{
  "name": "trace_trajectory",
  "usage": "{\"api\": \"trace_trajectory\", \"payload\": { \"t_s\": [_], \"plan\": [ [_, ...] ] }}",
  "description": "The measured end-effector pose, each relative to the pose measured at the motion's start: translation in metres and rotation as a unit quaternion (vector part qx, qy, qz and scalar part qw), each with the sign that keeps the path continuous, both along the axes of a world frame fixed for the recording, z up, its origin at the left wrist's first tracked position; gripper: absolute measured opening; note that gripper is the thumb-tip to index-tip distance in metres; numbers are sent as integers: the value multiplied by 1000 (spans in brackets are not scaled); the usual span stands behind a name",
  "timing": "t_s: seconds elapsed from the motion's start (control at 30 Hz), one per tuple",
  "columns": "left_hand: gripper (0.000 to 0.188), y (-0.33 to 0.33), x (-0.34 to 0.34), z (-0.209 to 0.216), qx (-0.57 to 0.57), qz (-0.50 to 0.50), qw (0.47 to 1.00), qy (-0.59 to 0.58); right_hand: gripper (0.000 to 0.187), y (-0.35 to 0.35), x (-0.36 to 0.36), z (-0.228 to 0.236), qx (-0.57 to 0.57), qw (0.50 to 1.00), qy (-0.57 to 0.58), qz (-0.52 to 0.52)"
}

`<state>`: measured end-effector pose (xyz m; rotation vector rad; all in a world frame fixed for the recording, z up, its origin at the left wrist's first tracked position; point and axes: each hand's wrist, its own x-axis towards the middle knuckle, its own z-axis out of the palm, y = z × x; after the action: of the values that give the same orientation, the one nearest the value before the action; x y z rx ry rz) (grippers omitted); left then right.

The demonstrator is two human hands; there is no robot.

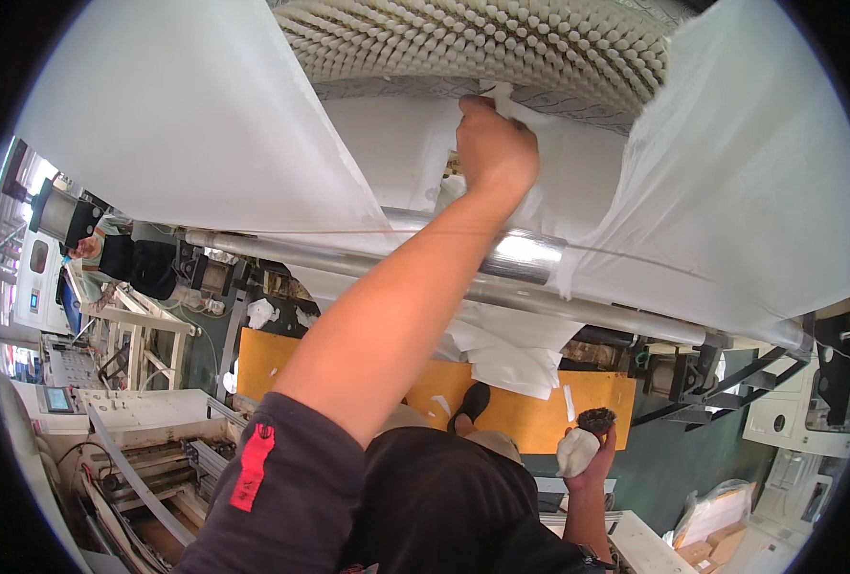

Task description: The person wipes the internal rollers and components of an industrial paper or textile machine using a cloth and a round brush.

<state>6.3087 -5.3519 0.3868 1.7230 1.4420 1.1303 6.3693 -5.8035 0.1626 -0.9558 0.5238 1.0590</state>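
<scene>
My left hand [500,151] reaches up and away to the underside of a large roller [482,38] covered with pale, knobbly bristles. Its fingers are curled closed beside a small white scrap [498,93]; what they grip is hidden behind the hand. Around it hangs a thin white sheet [382,134], with a torn gap next to my wrist. Low on the right, my right hand [597,467] is closed around a crumpled white wad [576,452]. A dark, round, bristly-looking piece [596,421] sticks up beside the wad at the fingertips.
White sheets hang at left [186,105] and right [760,182]. A shiny metal roller [525,256] and a long bar [626,320] cross below my forearm. Beneath lies a yellow platform [597,402] with white scraps. Machine frames stand at both sides; another person [138,263] is at far left.
</scene>
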Motion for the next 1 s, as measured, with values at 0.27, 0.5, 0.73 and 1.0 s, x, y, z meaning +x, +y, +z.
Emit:
{"api": "trace_trajectory", "payload": {
  "t_s": [0.27, 0.5, 0.73, 1.0],
  "plan": [
    [39, 11, -21, -6, -87, -155, 876, 448, 50, 0, -1, -6, -13, 1000, 1, 5],
    [45, 10, -14, -15, -185, -145, 866, 440, 51, 10, -4, 0, -1, 1000, -4, 18],
    [30, 18, -3, 32, -240, -168, 765, -574, 51, 13, -4, 7, -10, 1000, -9, 28],
    [32, -19, -4, 47, -177, -124, 810, -545, 49, -4, 6, -11, 9, 1000, 10, 27]
  ]
}}
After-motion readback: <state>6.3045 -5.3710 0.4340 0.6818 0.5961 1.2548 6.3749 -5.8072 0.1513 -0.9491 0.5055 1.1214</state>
